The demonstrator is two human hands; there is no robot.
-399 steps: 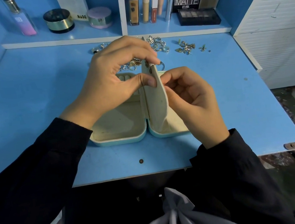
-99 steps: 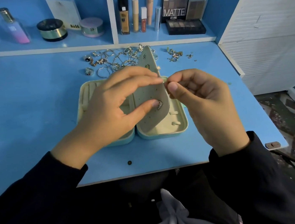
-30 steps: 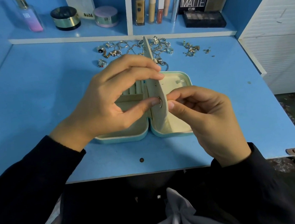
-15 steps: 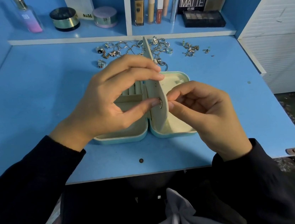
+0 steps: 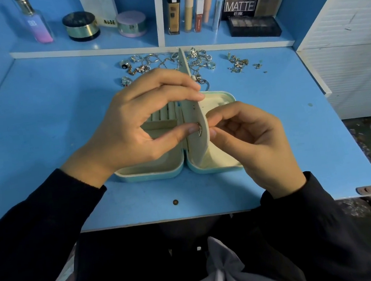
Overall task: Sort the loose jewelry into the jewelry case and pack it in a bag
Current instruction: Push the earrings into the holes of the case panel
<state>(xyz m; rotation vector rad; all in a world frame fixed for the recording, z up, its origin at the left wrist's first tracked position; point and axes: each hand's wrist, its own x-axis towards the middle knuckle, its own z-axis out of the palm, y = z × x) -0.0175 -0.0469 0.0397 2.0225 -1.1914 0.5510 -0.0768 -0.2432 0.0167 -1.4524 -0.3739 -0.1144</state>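
Flap (image 5: 200, 112) swung upright — left hand (image 5: 145, 122), right hand (image 5: 255, 145) pinch it.

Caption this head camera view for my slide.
Left hand holds the upright flap of the jewelry case, thumb at an earring; right hand pinches at its back.

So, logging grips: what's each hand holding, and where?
Left hand grips the earring flap by its free edge; right hand pinches behind it, contents hidden.
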